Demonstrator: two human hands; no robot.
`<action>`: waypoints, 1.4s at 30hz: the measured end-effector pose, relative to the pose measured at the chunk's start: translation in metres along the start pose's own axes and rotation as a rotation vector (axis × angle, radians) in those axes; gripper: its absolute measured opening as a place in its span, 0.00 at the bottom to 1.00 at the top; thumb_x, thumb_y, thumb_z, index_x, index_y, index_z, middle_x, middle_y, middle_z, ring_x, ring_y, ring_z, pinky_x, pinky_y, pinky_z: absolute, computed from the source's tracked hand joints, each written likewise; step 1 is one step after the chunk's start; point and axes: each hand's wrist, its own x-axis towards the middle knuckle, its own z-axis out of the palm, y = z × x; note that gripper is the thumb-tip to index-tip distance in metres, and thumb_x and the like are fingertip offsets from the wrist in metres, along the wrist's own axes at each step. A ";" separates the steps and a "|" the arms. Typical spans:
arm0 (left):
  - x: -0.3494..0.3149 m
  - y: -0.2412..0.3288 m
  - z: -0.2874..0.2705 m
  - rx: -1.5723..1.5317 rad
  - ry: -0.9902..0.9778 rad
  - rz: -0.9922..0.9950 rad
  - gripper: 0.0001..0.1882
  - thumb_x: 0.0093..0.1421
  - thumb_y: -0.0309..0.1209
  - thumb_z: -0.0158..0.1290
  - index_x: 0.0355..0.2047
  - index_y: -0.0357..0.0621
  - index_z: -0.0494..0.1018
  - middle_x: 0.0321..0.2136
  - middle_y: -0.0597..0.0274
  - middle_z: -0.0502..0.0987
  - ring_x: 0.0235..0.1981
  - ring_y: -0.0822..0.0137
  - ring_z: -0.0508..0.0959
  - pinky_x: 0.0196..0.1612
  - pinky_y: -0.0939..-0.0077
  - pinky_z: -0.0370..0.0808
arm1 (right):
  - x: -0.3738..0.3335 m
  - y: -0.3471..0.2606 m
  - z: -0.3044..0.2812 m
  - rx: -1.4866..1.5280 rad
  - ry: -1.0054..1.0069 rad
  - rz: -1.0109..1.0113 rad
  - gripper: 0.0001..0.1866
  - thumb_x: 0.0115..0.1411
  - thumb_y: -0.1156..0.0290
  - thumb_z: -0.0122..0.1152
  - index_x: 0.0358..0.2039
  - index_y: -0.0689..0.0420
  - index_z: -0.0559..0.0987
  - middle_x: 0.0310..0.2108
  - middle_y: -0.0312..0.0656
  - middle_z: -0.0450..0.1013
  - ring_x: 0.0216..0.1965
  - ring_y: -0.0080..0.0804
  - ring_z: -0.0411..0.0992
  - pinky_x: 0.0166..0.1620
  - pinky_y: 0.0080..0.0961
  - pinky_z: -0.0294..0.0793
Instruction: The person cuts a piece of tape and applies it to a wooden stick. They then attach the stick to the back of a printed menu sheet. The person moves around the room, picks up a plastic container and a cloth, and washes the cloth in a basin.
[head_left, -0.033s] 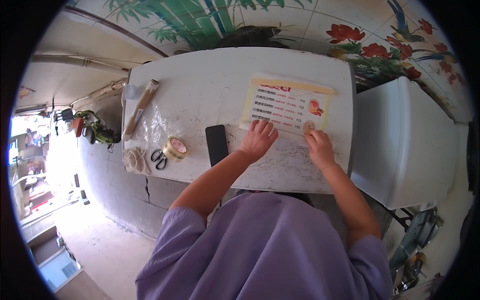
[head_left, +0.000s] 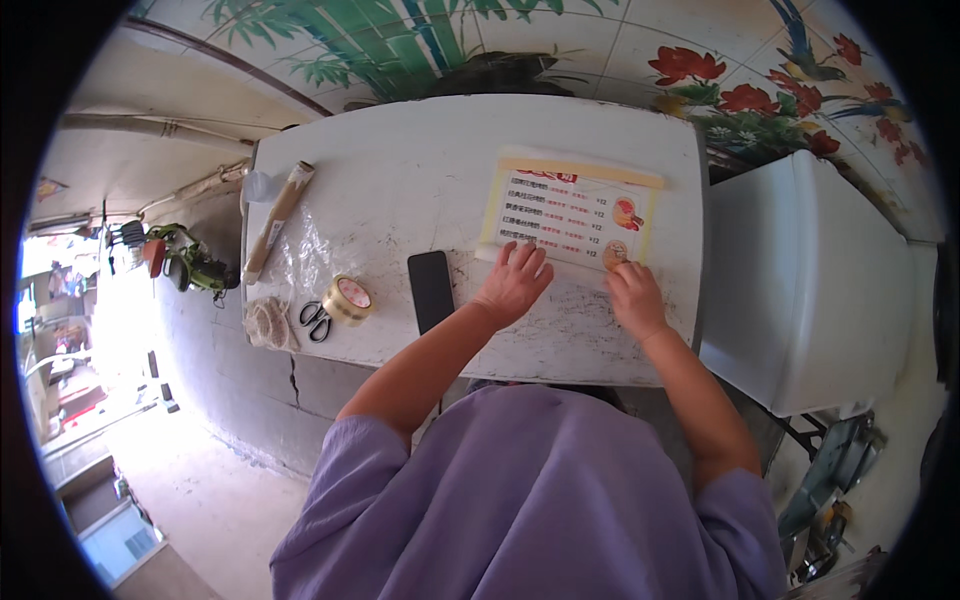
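Note:
A printed menu sheet (head_left: 570, 215) with yellow side borders and food pictures lies flat on the white table (head_left: 440, 150). Along its far edge runs a tan strip (head_left: 580, 172), and a pale, see-through margin shows around it. My left hand (head_left: 513, 287) rests on the sheet's near edge with the fingers spread and laid flat. At the near right corner, below a round food picture, the fingers of my right hand (head_left: 637, 300) are bunched together on the edge. My right fingertips partly hide that edge.
Left of my hands lie a black phone (head_left: 431, 290), a roll of clear tape (head_left: 348, 299) and black-handled scissors (head_left: 316, 321). Farther left are a long brown roll (head_left: 278, 222), crumpled clear plastic (head_left: 318, 245) and a beige mesh bundle (head_left: 268, 322). A white chest-like box (head_left: 800, 290) stands right of the table.
My right fingertips have shifted slightly along the sheet's near edge, off the round food picture. The whole view has drifted a little; my left hand keeps its place on the sheet.

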 end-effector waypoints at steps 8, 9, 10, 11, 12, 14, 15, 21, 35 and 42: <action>0.012 -0.015 0.015 -0.115 -0.092 -0.156 0.17 0.48 0.23 0.52 0.41 0.43 0.73 0.43 0.58 0.71 0.49 0.56 0.70 0.54 0.55 0.63 | 0.011 0.003 -0.005 0.081 -0.072 0.036 0.10 0.50 0.76 0.62 0.34 0.56 0.76 0.36 0.41 0.70 0.41 0.42 0.69 0.46 0.38 0.67; 0.019 -0.016 0.015 -0.122 -0.018 -0.202 0.17 0.48 0.22 0.52 0.41 0.44 0.73 0.43 0.59 0.71 0.49 0.57 0.70 0.53 0.55 0.63 | 0.015 0.008 -0.005 0.135 -0.079 0.102 0.10 0.50 0.76 0.61 0.35 0.56 0.76 0.37 0.42 0.70 0.42 0.43 0.69 0.47 0.39 0.67; 0.025 -0.016 0.015 -0.129 0.056 -0.249 0.17 0.47 0.21 0.52 0.40 0.44 0.74 0.42 0.59 0.72 0.48 0.58 0.70 0.53 0.56 0.63 | 0.017 0.012 -0.003 0.156 -0.028 0.169 0.10 0.50 0.76 0.61 0.35 0.57 0.75 0.38 0.42 0.71 0.42 0.43 0.69 0.47 0.39 0.67; 0.030 -0.019 0.015 -0.134 0.132 -0.298 0.17 0.47 0.21 0.51 0.39 0.44 0.74 0.42 0.60 0.72 0.48 0.58 0.70 0.52 0.56 0.63 | 0.021 0.015 0.000 0.177 0.022 0.233 0.10 0.50 0.77 0.61 0.35 0.57 0.75 0.38 0.42 0.71 0.42 0.43 0.69 0.47 0.40 0.67; 0.031 -0.022 0.017 -0.114 0.165 -0.346 0.18 0.45 0.20 0.51 0.39 0.45 0.74 0.42 0.59 0.72 0.49 0.57 0.70 0.54 0.55 0.62 | 0.024 0.018 0.002 0.197 0.071 0.295 0.10 0.50 0.77 0.61 0.35 0.58 0.75 0.39 0.42 0.71 0.43 0.43 0.69 0.47 0.40 0.67; 0.029 -0.024 0.016 -0.109 0.172 -0.290 0.16 0.47 0.22 0.51 0.38 0.45 0.74 0.42 0.57 0.72 0.51 0.55 0.69 0.56 0.52 0.60 | 0.028 0.014 0.003 0.128 0.064 0.200 0.11 0.50 0.78 0.61 0.36 0.57 0.75 0.39 0.41 0.71 0.43 0.43 0.69 0.47 0.40 0.67; 0.026 -0.025 0.016 -0.101 0.172 -0.268 0.14 0.48 0.23 0.51 0.37 0.44 0.74 0.42 0.56 0.72 0.52 0.54 0.68 0.58 0.50 0.60 | 0.031 0.009 0.002 0.099 0.059 0.148 0.11 0.50 0.78 0.61 0.36 0.57 0.75 0.39 0.41 0.72 0.43 0.43 0.69 0.47 0.39 0.67; 0.030 -0.022 0.018 0.073 0.066 0.000 0.16 0.50 0.30 0.52 0.40 0.41 0.72 0.40 0.57 0.71 0.48 0.57 0.70 0.53 0.57 0.67 | 0.034 0.012 0.005 0.086 0.071 0.077 0.09 0.52 0.78 0.62 0.36 0.56 0.77 0.38 0.38 0.70 0.43 0.41 0.69 0.47 0.39 0.67; 0.054 -0.036 0.017 -0.029 -0.205 -0.049 0.18 0.48 0.23 0.56 0.41 0.41 0.71 0.40 0.57 0.72 0.44 0.57 0.74 0.45 0.61 0.70 | 0.043 0.024 0.010 -0.054 -0.239 0.098 0.16 0.49 0.78 0.62 0.41 0.57 0.73 0.40 0.48 0.71 0.46 0.45 0.69 0.50 0.39 0.68; 0.045 -0.012 -0.011 -0.061 -0.305 -0.059 0.14 0.50 0.24 0.56 0.37 0.41 0.69 0.36 0.57 0.74 0.41 0.57 0.76 0.39 0.62 0.72 | 0.035 -0.002 -0.021 -0.019 -0.408 0.133 0.14 0.53 0.72 0.62 0.40 0.59 0.72 0.38 0.52 0.73 0.41 0.51 0.74 0.42 0.41 0.74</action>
